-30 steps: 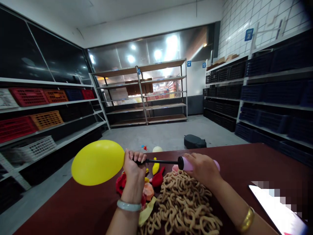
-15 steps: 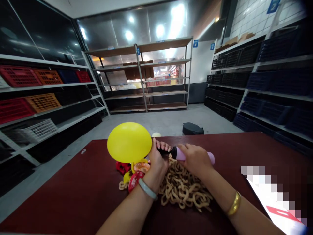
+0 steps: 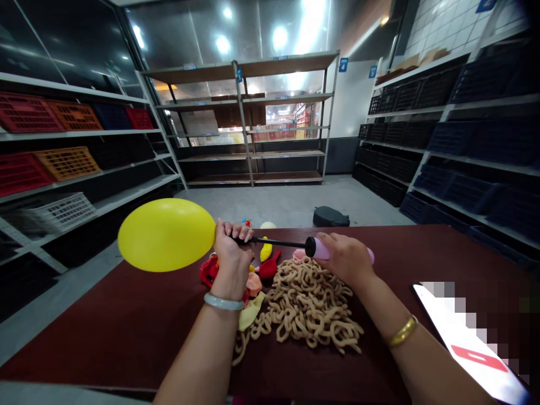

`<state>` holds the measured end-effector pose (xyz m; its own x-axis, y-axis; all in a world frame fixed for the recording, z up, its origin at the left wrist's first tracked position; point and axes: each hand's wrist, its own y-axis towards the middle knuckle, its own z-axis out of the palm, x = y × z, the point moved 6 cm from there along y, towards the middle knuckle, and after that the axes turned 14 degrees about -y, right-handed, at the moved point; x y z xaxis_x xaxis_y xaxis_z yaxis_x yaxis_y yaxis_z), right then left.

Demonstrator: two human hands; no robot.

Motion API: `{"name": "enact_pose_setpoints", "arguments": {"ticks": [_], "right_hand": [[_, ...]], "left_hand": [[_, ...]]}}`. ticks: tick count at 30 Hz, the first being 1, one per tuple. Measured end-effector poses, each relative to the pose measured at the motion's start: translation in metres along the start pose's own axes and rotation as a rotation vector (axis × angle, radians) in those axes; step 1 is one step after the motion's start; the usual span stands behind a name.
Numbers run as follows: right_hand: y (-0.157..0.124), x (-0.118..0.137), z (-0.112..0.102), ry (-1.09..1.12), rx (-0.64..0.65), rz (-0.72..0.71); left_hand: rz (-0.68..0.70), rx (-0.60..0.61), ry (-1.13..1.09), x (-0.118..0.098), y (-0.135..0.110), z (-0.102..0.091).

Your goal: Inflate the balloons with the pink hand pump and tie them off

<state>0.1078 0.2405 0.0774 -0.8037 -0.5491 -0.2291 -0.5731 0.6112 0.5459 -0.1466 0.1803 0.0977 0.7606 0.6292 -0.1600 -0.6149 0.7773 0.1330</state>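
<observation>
An inflated yellow balloon [image 3: 166, 235] extends leftward from my left hand [image 3: 232, 247]. That hand is closed around the balloon's neck and the black end of a hand pump. My right hand [image 3: 348, 259] grips the pump's pinkish-purple barrel [image 3: 321, 248]. Between the two hands the thin black rod [image 3: 280, 243] of the pump shows, drawn out and nearly level. Below it lies a heap of beige twisted rings [image 3: 314, 304] on the table. Limp red balloons [image 3: 269, 266], a small yellow one [image 3: 266, 250] and a pale yellow one [image 3: 252, 311] lie near my left wrist.
The dark red table [image 3: 105, 332] spans the foreground. A lit screen [image 3: 459, 332], partly pixelated, lies at right. A dark stool-like object [image 3: 331, 216] stands beyond the far edge. Shelves with plastic crates [image 3: 70, 163] line both sides; a metal rack [image 3: 244, 129] stands at the back.
My left hand and the yellow balloon have moved left, away from my right hand. More black rod shows between the hands. The balloon looks larger.
</observation>
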Motion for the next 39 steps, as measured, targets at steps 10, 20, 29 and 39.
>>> {"name": "enact_pose_setpoints", "arguments": {"ticks": [10, 20, 29, 39], "right_hand": [[-0.006, 0.031, -0.006, -0.013, 0.042, 0.007], [-0.005, 0.034, 0.004, 0.012, 0.069, -0.02], [-0.003, -0.003, 0.009, -0.056, -0.018, -0.014], [-0.01, 0.025, 0.004, -0.092, -0.006, -0.025]], "left_hand": [[-0.173, 0.018, 0.02, 0.073, -0.04, -0.006], [-0.171, -0.024, 0.024, 0.079, -0.036, -0.02], [-0.021, -0.023, -0.013, 0.007, -0.004, 0.002], [-0.197, -0.007, -0.034, 0.073, -0.03, -0.018]]}}
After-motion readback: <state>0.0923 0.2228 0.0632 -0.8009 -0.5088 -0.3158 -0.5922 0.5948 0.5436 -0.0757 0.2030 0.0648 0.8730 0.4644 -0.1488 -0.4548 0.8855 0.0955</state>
